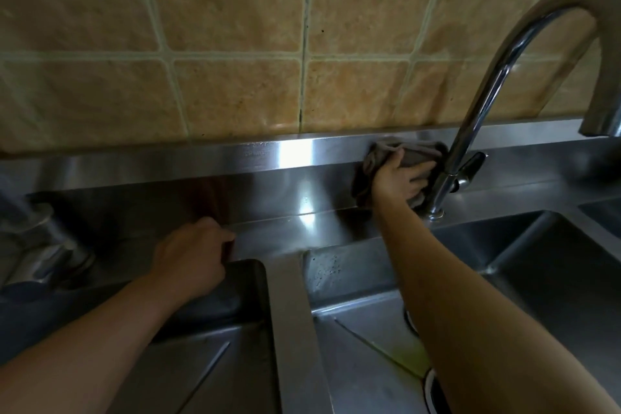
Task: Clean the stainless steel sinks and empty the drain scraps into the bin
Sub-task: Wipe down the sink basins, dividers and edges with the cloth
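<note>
A single wide-angle head view looks forward and down from close above a row of stainless steel sinks (363, 339), facing the tan tiled wall (235, 44) that fills the upper half, its grout lines bowed by the lens. Both forearms reach in from the bottom edge, the left hand (193, 255) near the frame's centre and the right hand (400, 178) farther off at the steel backsplash (201, 158). A curved faucet (497, 77) rises at the right, and a second, blurred faucet (37, 245) sits at the left edge.
</note>
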Demonstrator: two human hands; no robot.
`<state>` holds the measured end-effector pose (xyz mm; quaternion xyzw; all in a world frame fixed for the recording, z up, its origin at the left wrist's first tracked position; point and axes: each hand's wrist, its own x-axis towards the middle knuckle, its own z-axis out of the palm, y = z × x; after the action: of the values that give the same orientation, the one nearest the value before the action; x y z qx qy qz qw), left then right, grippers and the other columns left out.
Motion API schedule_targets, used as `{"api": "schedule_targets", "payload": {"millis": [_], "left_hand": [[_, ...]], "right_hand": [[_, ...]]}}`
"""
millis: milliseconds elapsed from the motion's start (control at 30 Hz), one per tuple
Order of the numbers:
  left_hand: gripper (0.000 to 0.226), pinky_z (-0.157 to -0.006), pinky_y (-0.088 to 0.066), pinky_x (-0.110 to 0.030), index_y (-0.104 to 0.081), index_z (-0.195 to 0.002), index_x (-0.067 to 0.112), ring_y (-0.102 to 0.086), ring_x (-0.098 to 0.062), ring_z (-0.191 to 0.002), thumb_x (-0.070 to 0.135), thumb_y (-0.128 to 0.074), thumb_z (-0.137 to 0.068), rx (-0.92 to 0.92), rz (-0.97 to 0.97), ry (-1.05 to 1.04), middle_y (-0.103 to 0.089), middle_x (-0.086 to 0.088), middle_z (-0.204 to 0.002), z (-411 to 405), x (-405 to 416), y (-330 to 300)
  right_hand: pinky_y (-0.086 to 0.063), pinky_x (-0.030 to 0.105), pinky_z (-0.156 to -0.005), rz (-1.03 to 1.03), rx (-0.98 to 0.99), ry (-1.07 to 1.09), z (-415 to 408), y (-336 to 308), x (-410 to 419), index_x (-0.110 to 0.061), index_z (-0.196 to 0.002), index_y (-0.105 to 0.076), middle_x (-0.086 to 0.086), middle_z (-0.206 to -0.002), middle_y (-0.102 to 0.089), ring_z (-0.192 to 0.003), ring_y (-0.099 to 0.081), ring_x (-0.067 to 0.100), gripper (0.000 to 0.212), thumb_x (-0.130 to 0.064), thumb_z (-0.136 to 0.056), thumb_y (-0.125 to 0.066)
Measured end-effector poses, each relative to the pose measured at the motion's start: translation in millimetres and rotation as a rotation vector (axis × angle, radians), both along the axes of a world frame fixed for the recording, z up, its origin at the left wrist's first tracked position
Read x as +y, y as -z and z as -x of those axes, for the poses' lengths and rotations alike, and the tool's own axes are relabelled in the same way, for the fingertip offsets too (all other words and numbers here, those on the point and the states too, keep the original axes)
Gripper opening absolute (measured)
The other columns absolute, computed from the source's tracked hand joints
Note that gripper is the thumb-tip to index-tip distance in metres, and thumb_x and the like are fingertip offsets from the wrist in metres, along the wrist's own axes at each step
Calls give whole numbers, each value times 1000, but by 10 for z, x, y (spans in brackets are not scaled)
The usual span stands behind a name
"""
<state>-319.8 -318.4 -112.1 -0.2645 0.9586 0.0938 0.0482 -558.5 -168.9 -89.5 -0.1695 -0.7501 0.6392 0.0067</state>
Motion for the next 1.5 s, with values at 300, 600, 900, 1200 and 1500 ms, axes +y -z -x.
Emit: {"api": "schedule_targets", "payload": {"millis": [300,600,900,1200,1500], "left_hand": [[61,-107,-37,-30,-50,-137,27,-47,-21,-129,20,-66,-79,28,-31,116,-45,1,-145,-348,-180,7],[68,-106,-31,-39,-34,-145,34,-32,-19,-137,17,-57,-83,-36,100,-50,-27,8,-154,-523,-80,36],[62,-105,-34,-32,-32,-145,37,-37,-18,-134,30,-52,-87,-104,144,0,-26,8,-154,-534,-106,-9],[73,-113,-25,-34,-13,-151,31,-21,-20,-143,25,-51,-89,-180,14,-18,-6,5,-160,-610,-107,-26],[67,-114,-25,-34,-25,-149,22,-25,-21,-141,16,-50,-88,-131,10,-151,-20,-1,-156,-700,-213,-18]], "right_hand": [[3,46,-118,157,-104,-348,-1373,193,-1073,-11,-148,20,23,-150,30,-143,21,35,85,-40,-98,-42],[2,40,-116,130,-84,-49,-476,75,-361,-12,-151,8,20,-157,13,-147,6,31,72,-45,-100,-32],[3,48,-117,105,-53,-365,-1451,144,-1055,-9,-147,21,24,-150,30,-143,21,36,86,-36,-98,-44],[-6,17,-115,-14,403,-339,-1387,13,-508,-6,-151,-14,12,-158,-3,-146,-10,21,73,9,-88,-47],[-1,55,-114,-751,772,-582,-627,130,-157,-19,-150,-24,20,-158,-3,-144,2,43,78,-10,-83,-61]]}}
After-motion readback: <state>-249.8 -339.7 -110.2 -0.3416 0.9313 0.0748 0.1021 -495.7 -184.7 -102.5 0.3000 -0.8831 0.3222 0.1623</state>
